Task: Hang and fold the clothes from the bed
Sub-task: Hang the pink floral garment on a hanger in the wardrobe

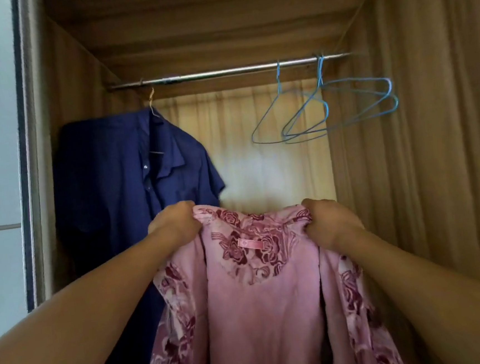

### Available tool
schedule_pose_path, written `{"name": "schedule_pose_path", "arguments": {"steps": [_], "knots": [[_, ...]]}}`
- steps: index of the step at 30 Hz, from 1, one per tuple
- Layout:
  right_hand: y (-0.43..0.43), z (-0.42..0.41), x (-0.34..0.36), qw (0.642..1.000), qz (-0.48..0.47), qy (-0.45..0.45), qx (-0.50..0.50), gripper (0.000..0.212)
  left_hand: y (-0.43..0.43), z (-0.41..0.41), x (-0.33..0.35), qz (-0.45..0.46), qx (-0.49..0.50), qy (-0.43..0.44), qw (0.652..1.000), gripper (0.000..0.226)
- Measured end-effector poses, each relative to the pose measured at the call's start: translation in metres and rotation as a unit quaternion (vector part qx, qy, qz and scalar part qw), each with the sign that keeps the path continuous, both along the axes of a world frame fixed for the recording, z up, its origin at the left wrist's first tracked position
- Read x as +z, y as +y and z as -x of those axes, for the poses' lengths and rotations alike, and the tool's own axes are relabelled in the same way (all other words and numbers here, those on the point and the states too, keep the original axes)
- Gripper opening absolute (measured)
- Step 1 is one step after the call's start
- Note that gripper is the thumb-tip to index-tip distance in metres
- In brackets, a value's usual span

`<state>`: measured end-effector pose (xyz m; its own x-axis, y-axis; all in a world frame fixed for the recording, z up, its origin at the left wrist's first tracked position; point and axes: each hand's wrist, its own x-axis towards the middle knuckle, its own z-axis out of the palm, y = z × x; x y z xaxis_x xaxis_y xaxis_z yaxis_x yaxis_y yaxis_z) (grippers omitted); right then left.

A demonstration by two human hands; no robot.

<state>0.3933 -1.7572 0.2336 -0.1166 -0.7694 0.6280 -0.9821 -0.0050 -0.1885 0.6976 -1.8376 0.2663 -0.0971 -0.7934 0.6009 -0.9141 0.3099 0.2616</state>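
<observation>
Pink cloth printed with dark red roses: one garment hangs from the centre of the view down to six o'clock. It is held up by its shoulders in front of an open fabric wardrobe, and its neck label faces the camera.

Two hands hold it. The left hand, at about nine o'clock of the collar, has its fingers curled tight over the bunched shoulder edge, with the fingertips hidden behind the cloth. The right hand, at three o'clock of the collar, is likewise closed in a fist round gathered fabric.

One metal rail crosses at twelve o'clock. One navy shirt hangs from it at ten o'clock on a pale hanger. At two o'clock hang blue wire hangers, three as far as the overlapping wires allow a count. They are bare and sit well apart from the shirt.
</observation>
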Motion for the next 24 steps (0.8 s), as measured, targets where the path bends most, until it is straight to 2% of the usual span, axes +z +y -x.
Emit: {"name": "schedule_pose_path", "arguments": {"steps": [6, 8, 10, 13, 16, 20, 24], "knots": [[-0.041, -0.015, 0.101, 0.987, 0.156, 0.032, -0.026, 0.035, -0.029, -0.010, 0.110, 0.116, 0.048, 0.036, 0.991, 0.025], [-0.050, -0.014, 0.118, 0.976, 0.207, 0.046, -0.041, 0.040, -0.031, -0.009, 0.131, 0.160, 0.055, 0.052, 0.984, 0.028], [-0.062, -0.009, 0.117, 0.973, 0.219, 0.052, -0.050, 0.040, -0.034, -0.007, 0.132, 0.188, 0.055, 0.046, 0.979, 0.028], [-0.086, 0.000, 0.076, 0.981, 0.187, 0.040, -0.026, 0.035, -0.049, -0.008, 0.094, 0.177, 0.046, 0.006, 0.983, 0.015], [-0.111, 0.007, 0.001, 0.993, 0.115, 0.022, 0.001, 0.026, -0.071, -0.009, 0.024, 0.118, 0.060, -0.043, 0.990, 0.013], [-0.140, 0.003, -0.106, 0.999, -0.024, -0.015, 0.036, 0.039, -0.096, -0.011, -0.086, -0.010, 0.085, -0.106, 0.991, 0.013], [-0.163, -0.006, -0.185, 0.988, -0.118, -0.074, 0.068, 0.049, -0.103, -0.008, -0.169, -0.127, 0.110, -0.130, 0.977, 0.027]]}}
